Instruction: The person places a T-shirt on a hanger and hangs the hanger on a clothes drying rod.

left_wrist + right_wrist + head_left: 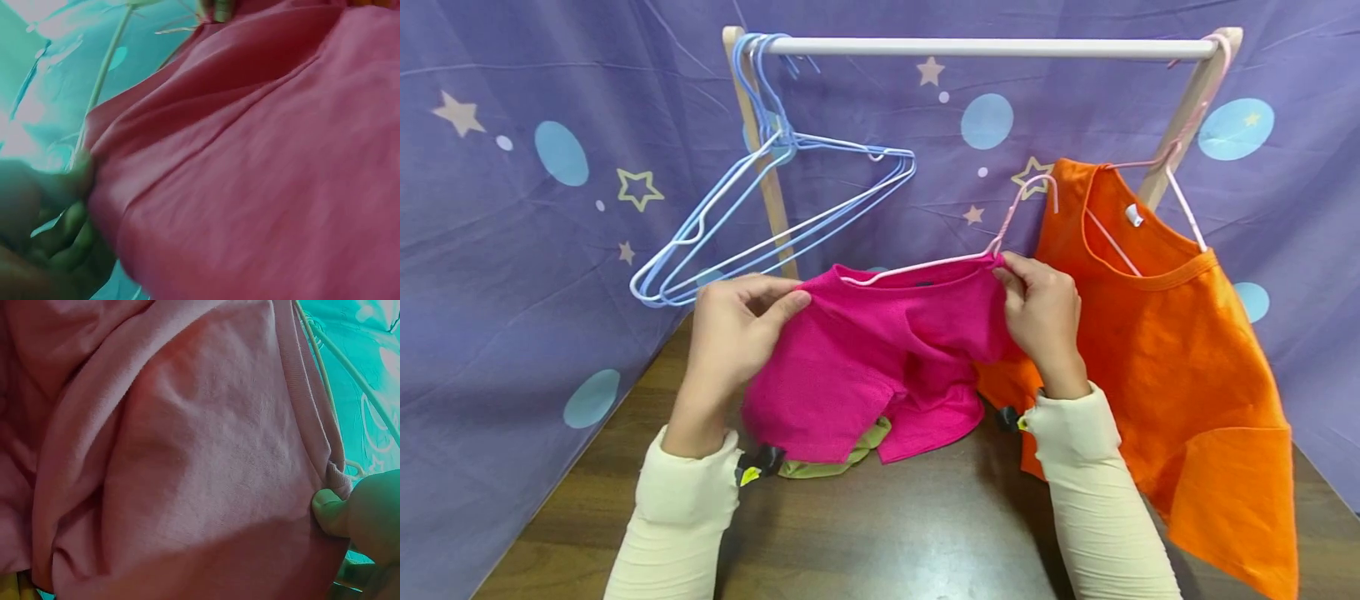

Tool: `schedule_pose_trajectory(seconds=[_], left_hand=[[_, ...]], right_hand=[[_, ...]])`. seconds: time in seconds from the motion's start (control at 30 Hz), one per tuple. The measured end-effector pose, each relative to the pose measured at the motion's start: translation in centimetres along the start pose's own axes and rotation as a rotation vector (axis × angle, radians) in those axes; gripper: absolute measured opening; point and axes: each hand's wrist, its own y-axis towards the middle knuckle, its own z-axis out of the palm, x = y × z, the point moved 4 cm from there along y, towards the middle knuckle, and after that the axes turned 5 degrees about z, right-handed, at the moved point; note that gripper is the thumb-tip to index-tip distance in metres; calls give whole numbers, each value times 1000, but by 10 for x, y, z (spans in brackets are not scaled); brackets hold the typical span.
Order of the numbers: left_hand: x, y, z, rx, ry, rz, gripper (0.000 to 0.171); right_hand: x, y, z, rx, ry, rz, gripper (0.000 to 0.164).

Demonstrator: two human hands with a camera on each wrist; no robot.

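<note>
A magenta short-sleeved shirt [835, 375] is stretched between both hands above the table. My left hand [730, 333] pinches its left shoulder between thumb and fingers; the left wrist view shows the same hand [56, 231] at the fabric's edge. At the other end of the neckline, my right hand [1045, 308] pinches the shirt close to a pink wire hanger [917, 268]. That hanger lies partly in the neck opening, its hook standing free above the right hand. In the right wrist view, the thumb [328, 506] presses on the cloth [206, 456].
Several blue and white wire hangers [700, 225] hang at the left end of the rack's white rail [970, 47]. An orange shirt [1195, 358] hangs from a pink hanger [1183, 142] at the right end. Olive-green cloth [850, 458] lies under the magenta shirt on the wooden table [910, 533].
</note>
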Motion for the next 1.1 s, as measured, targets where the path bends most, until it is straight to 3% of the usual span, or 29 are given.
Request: schedule_pose_trajectory(seconds=[0.1,0.3,0.43,0.6,0.77,0.9,1.0,1.1], left_hand=[[-5,-1,0,-172,149,89,12],[-12,-5,6,-332,379,262,5],[-17,-7,13,-362,509,374,14],[-23,-9,21,-343,585,518,18],[-24,-9,29,-292,579,593,11],[-22,-6,29,-197,490,605,7],[-19,-2,20,-139,356,572,18],[-13,2,8,-165,227,459,26]], right_hand=[[3,0,0,5,13,-6,10],[11,-2,2,16,8,-40,11],[16,-5,4,23,-9,-57,13],[21,-7,5,12,-37,-78,14],[27,-9,9,30,-43,-116,15],[25,-9,7,12,-34,-99,16],[21,-7,3,-14,-21,-77,14],[17,-4,0,-28,-1,-70,14]])
